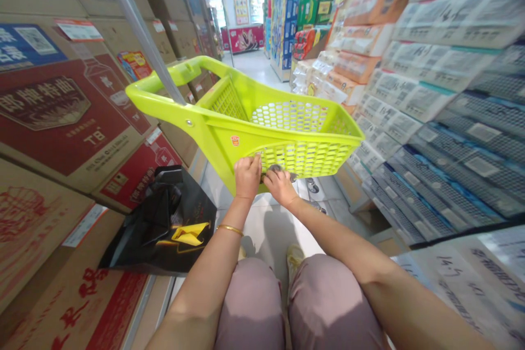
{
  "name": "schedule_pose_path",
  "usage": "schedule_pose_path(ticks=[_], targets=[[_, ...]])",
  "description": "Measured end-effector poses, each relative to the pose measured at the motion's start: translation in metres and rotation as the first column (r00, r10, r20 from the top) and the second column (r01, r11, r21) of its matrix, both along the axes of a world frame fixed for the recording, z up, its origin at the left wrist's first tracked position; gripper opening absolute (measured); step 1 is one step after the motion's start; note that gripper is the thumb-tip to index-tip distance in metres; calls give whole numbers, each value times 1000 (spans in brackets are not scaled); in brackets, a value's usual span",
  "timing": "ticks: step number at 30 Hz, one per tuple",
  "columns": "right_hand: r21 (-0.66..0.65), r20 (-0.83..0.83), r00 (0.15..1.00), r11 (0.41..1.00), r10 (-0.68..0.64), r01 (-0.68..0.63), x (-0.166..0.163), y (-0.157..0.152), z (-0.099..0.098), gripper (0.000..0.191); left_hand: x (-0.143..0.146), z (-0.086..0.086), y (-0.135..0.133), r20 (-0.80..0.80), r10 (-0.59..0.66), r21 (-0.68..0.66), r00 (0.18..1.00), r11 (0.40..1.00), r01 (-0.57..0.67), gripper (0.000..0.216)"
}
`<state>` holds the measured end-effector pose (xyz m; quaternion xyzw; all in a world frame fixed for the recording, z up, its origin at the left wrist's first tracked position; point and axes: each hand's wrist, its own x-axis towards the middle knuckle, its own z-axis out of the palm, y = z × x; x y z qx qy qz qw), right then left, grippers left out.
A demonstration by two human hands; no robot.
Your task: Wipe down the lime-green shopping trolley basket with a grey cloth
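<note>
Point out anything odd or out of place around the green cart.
The black bag beside the stacked boxes on the left looks slumped and creased, with a crumpled yellow piece showing on it, unlike the squarer boxes. The green cart shows no visible damage, and I see no spill.

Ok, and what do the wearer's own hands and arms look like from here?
The left hand and right hand wear no gloves. A thin, gold-coloured, ring-shaped bangle circles the left forearm near the wrist. The right forearm carries no visible jewellery, and no sleeve shows on either.
</note>
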<state>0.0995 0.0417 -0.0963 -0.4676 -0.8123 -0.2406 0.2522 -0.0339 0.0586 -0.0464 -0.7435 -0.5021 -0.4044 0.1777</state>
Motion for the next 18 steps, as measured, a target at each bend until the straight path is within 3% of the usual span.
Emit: schedule_pose_path(ticks=[5, 11, 14, 18], targets=[[-8, -17, 1000, 1000, -10, 10, 2, -1, 6, 18, -1, -5, 1, -25, 14, 21, 1000, 1000, -13, 28], [202, -287, 953, 966, -98, 160, -3, 12, 61, 22, -1, -10, 3, -17, 14, 12, 1000, 1000, -14, 26], [232, -377, 920, 950, -108, 207, -7, 19, 82, 24, -2, -11, 3, -34, 9, 52, 999, 999, -7, 26], [199, -320, 944, 968, -85, 155, -11, 20, 72, 22, -3, -11, 3, -41, 8, 37, 999, 999, -6, 26]])
